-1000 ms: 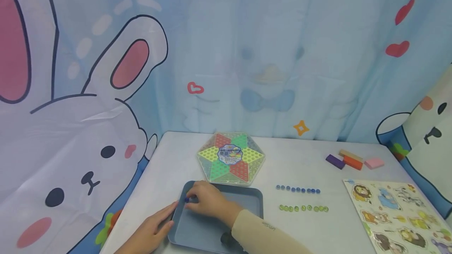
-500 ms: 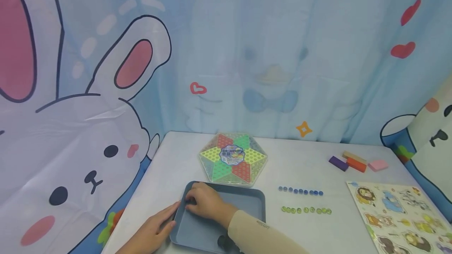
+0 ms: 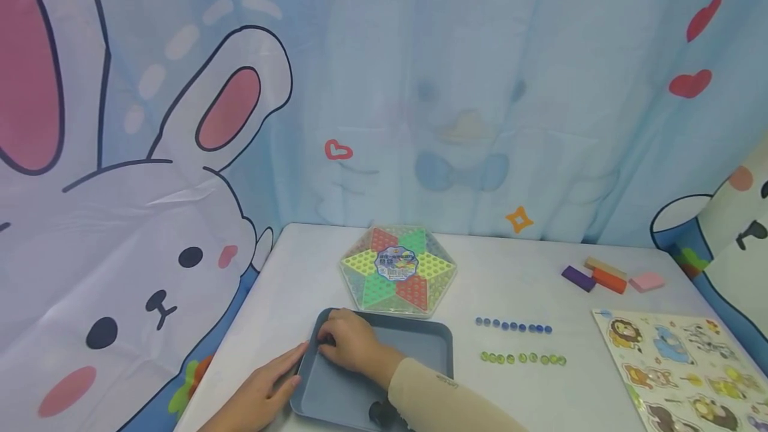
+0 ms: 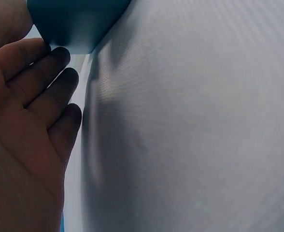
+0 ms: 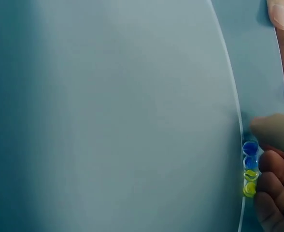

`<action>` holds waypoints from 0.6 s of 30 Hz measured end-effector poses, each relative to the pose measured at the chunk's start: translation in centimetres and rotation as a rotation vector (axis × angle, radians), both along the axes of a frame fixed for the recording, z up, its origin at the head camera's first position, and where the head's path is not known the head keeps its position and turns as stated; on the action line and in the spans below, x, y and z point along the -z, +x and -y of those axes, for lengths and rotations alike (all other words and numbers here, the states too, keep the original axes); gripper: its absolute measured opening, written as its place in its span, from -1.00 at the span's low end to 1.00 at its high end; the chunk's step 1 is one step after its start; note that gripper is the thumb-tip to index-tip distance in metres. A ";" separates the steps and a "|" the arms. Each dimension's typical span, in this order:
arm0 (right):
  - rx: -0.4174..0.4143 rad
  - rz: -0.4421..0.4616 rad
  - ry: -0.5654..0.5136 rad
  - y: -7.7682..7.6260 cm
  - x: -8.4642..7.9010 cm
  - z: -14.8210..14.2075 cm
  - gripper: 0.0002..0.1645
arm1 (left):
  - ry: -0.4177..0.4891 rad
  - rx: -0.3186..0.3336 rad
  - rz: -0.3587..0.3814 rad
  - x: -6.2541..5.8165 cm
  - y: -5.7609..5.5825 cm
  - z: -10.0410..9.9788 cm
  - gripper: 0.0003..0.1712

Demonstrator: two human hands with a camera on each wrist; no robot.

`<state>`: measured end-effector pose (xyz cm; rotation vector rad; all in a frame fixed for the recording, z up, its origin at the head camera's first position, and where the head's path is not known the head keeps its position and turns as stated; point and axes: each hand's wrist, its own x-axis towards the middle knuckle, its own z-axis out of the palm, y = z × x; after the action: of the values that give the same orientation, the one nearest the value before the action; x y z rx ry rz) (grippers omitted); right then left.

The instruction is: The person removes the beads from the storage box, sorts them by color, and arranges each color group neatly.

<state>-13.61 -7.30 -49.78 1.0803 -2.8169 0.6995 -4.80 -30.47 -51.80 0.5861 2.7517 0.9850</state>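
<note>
My right hand (image 3: 350, 345) reaches into the back left corner of the grey-blue tray (image 3: 342, 402). Its thumb and curled fingers are around a blue marble (image 5: 250, 148) at the end of a short row along the tray's wall. Below that marble in the right wrist view are another blue one and two yellow-green marbles (image 5: 249, 188). From the head view the curled fingers hide these marbles. Flat and fairly straight, my left hand (image 3: 258, 389) lies along the tray's left outer side, fingertips right at the rim.
Right of the tray lie a row of blue marbles (image 3: 513, 326) and a row of yellow-green marbles (image 3: 523, 358). Behind it is a hexagonal Chinese checkers set (image 3: 378, 289). Coloured blocks (image 3: 609, 281) and an animal puzzle board (image 3: 678, 379) are at the right.
The right hand has lowered the dark blue marble toward the tray's left wall, and its fingers now cover it in the head view. The left hand has stayed at the tray's side.
</note>
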 end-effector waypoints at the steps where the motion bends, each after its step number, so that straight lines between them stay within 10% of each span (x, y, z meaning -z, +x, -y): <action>1: 0.014 -0.016 -0.008 0.0 0.0 0.0 -0.85 | -0.001 0.000 0.010 0.0 0.0 0.0 -0.32; 18: 0.005 -0.004 0.033 -0.2 0.7 0.3 -0.81 | 0.012 -0.009 0.049 0.1 0.0 0.1 -0.32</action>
<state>-13.85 -7.59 -50.51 1.0772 -2.8363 0.6525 -4.80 -30.57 -51.87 0.5448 2.7091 1.0052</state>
